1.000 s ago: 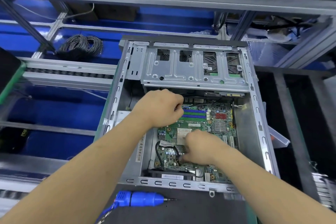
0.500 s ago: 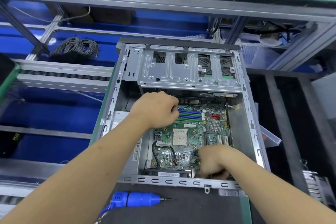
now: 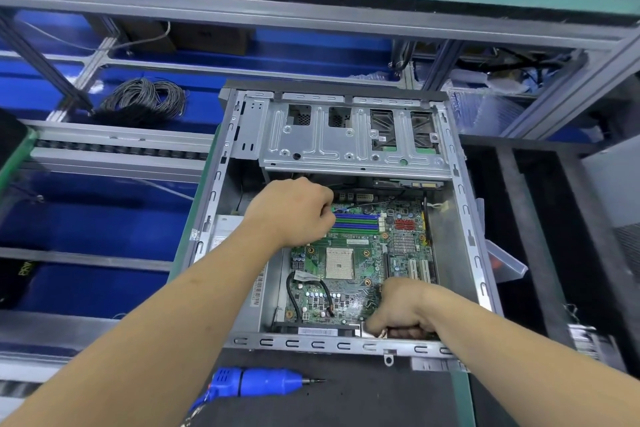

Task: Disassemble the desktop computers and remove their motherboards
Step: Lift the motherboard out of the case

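Clearly, the motherboard is light, stiff, fragile: lift by its edges.
Left hand fingers curl at its 10 o'clock corner; right hand fingers pinch its 5 o'clock edge.

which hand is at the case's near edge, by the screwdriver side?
The right hand, low at the motherboard's near edge; the left hand sits farther back beside the RAM slots.
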### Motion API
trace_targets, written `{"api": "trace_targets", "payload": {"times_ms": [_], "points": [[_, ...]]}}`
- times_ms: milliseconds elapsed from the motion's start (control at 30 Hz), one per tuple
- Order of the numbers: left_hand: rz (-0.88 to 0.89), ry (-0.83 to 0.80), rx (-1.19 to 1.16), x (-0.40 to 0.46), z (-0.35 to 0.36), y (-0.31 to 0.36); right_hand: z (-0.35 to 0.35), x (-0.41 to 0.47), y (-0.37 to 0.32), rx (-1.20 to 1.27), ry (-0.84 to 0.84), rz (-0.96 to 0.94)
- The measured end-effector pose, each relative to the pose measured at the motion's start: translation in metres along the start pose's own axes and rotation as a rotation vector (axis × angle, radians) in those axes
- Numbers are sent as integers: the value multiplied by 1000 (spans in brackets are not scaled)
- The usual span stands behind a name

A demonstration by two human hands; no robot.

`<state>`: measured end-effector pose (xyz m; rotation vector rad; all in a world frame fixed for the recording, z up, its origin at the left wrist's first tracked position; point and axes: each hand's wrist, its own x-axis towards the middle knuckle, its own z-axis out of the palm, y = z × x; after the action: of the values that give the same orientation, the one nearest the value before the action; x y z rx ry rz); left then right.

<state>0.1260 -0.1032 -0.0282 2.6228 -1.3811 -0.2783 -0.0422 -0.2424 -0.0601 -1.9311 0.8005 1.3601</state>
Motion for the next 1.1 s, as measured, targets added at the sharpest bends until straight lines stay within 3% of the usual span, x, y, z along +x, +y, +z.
{"api": "trace_targets", "payload": {"times_ms": [333, 533, 667, 1100], "points": [[-21, 36, -12, 0, -1, 0, -2, -4, 1, -19, 22, -21], [-97, 50, -52, 0, -3, 1, 1, -11, -12, -286, 85, -92], [-307, 259, -274, -4, -7, -4, 9, -8, -22, -508, 101, -203], [-328, 299, -363, -6, -9, -2, 12, 9, -28, -670, 127, -144]]}}
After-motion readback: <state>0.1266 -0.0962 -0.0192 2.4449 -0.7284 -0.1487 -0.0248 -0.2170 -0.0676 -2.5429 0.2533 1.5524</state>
